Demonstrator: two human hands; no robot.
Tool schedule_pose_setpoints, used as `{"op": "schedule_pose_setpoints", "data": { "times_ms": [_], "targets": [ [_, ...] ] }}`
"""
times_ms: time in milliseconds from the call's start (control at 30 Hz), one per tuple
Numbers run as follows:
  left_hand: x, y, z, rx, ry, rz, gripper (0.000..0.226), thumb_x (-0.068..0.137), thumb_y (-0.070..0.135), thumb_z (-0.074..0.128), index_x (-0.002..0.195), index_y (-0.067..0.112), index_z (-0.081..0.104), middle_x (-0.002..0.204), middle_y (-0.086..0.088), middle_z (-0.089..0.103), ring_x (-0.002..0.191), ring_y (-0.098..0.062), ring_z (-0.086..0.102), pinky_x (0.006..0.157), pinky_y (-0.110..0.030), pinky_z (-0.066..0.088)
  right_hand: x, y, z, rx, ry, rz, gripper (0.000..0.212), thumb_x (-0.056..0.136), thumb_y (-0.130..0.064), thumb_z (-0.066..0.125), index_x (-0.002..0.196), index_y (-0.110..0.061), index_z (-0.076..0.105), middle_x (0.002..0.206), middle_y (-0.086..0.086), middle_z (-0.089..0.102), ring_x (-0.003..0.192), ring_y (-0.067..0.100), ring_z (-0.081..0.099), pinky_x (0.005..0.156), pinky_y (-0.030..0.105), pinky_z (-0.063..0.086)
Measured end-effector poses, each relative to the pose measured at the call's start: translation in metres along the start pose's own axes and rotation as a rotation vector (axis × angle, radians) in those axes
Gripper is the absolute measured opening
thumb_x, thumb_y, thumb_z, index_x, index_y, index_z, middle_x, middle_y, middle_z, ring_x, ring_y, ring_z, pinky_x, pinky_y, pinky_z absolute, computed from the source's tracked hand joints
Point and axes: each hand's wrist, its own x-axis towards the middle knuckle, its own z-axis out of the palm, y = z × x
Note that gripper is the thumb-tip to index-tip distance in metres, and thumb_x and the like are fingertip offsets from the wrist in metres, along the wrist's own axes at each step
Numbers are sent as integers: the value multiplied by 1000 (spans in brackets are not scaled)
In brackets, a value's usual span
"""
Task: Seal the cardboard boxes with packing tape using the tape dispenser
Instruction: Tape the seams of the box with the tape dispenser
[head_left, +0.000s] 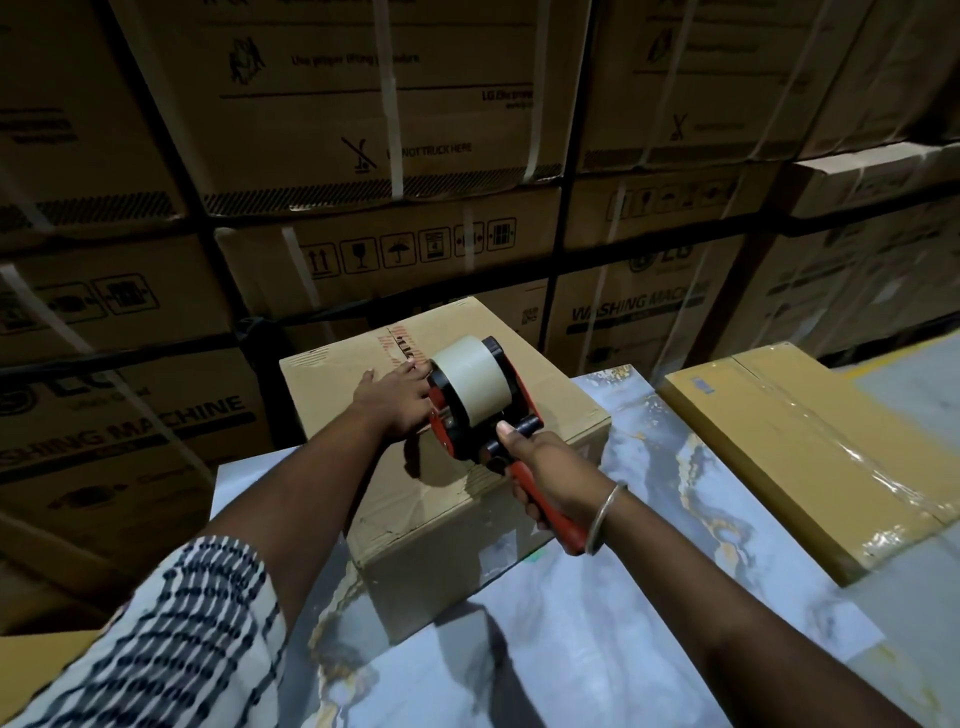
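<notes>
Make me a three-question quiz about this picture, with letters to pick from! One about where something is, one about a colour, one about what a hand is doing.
1. Where does the tape dispenser sit?
A. on top of the cardboard box
B. on the floor
C. on the flat wrapped box

2. What colour is the dispenser's handle?
A. blue
B. red
C. green

3. What is the left hand doing?
A. lying flat on the box top
B. gripping the handle
C. hanging off the table

Answers: 1 A, it rests on the box top. 2 B, the handle in the right hand is red. 3 A, its fingers lie straight on the cardboard.
</notes>
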Motion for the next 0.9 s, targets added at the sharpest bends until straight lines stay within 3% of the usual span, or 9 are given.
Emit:
{"op": "schedule_pose_setpoints", "data": {
  "times_ms": [133, 233, 367, 467, 533, 600, 700, 767, 900],
  "targets": [
    [4, -2, 2, 15, -9, -13, 64, 99, 67, 25, 157, 44, 9, 166, 16, 1, 154, -13, 4, 118, -65, 5, -23, 12, -4, 75, -21, -4, 52, 102, -56, 46, 93, -6, 54, 57, 6, 43, 43, 17, 37, 43, 23, 29],
    [7, -4, 4, 23, -24, -1, 65, 96, 71, 25, 155, 48, 9, 165, 19, -3, 154, -14, 3, 117, -66, 6, -45, 24, -6, 100, 9, -18, 49, 101, -56, 46, 88, -9, 48, 56, 7, 41, 42, 17, 34, 44, 25, 24],
    [1, 4, 5, 10, 53, -1, 63, 97, 71, 25, 154, 49, 13, 166, 14, 5, 154, -19, 6, 116, -63, 7, -55, 32, -4, 134, 31, -32, 46, 99, -58, 47, 96, -13, 49, 57, 7, 39, 44, 17, 31, 46, 27, 21],
    [-21, 25, 6, -47, 164, 141, 60, 98, 63, 27, 154, 41, 27, 165, 6, 21, 152, -22, 16, 120, -55, 14, -55, 37, -3, 149, 21, -72, 62, 97, -59, 48, 103, 2, 53, 56, 6, 39, 44, 17, 30, 46, 28, 21],
    [-38, 37, 7, -93, 113, 240, 63, 95, 63, 29, 152, 37, 35, 163, 2, 28, 150, -24, 22, 120, -52, 17, -52, 40, -3, 143, 10, -89, 78, 93, -63, 49, 111, 13, 51, 55, 6, 40, 43, 17, 31, 44, 26, 22],
    [-41, 38, 7, -58, 54, 238, 58, 99, 60, 34, 152, 37, 35, 163, 2, 28, 149, -25, 23, 120, -51, 17, -49, 42, -4, 139, 0, -99, 80, 94, -63, 48, 110, 15, 50, 55, 6, 41, 43, 17, 32, 43, 25, 23],
    [-36, 37, 1, -10, 17, 190, 51, 102, 51, 37, 151, 37, 36, 162, 2, 29, 147, -25, 25, 119, -52, 17, -44, 41, -5, 135, 7, -88, 62, 97, -61, 48, 92, 1, 52, 56, 7, 41, 43, 17, 33, 45, 27, 23],
    [-32, 39, -1, -11, -2, 167, 52, 103, 52, 34, 153, 40, 30, 165, 4, 23, 150, -22, 20, 121, -54, 12, -38, 39, -8, 134, 16, -75, 53, 96, -61, 49, 91, -9, 51, 57, 8, 40, 44, 18, 33, 47, 28, 23],
    [-20, 40, -3, -3, -13, 142, 55, 104, 56, 26, 156, 42, 20, 167, 8, 12, 153, -20, 10, 121, -58, 5, -23, 35, -14, 174, 40, -72, 49, 99, -57, 51, 88, -10, 53, 58, 7, 40, 44, 18, 33, 46, 28, 23]
  ]
}}
